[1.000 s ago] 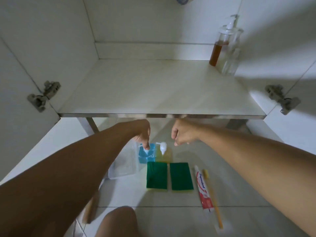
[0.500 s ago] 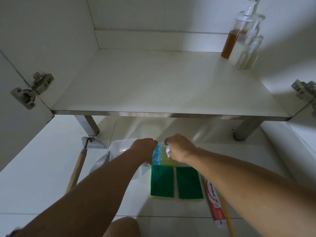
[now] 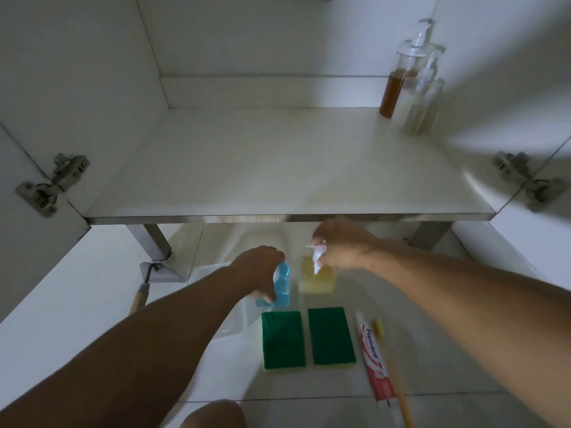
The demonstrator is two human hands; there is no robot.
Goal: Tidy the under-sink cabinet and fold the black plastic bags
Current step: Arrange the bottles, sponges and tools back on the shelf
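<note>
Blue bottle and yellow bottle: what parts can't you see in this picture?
Head view only:
- Blue bottle: top hidden under the left hand.
- Yellow bottle: pump partly covered by the right hand.
- Toothbrush: end cut off by the bottom edge.
- Pump bottles on the shelf: blurred.

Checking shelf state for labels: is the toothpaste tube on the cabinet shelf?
No, the toothpaste tube lies on the floor tiles in front of the cabinet, right of the two green sponges, while the shelf holds only pump bottles.

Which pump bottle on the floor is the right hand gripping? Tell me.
The yellow pump bottle, gripped at its white pump by the right hand; the left hand holds the blue one.
</note>
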